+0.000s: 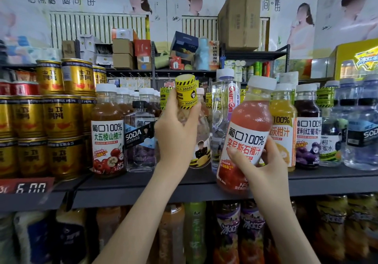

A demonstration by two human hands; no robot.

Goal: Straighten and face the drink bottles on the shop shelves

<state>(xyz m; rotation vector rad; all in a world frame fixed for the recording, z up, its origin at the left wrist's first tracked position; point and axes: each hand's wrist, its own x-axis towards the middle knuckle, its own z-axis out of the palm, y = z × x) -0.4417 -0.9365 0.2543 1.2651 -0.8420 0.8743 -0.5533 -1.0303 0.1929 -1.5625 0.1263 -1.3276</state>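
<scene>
My left hand [176, 132] grips a clear bottle with a yellow hazard-striped cap wrap [187, 92], which stands on the dark shelf [163, 184] at its middle. My right hand [259, 161] holds a red pomegranate juice bottle [249, 128] with a white cap, tilted to the right and lifted in front of the shelf edge, label towards me. A clear Ganten water bottle [224, 108] stands between the two held bottles.
Gold cans [61, 120] are stacked at the left. A hawthorn juice bottle [107, 132] and a soda bottle [140, 139] stand left of my hands. Orange [283, 124] and grape [307, 128] juice and soda water bottles [360, 128] fill the right. More bottles sit on the lower shelf.
</scene>
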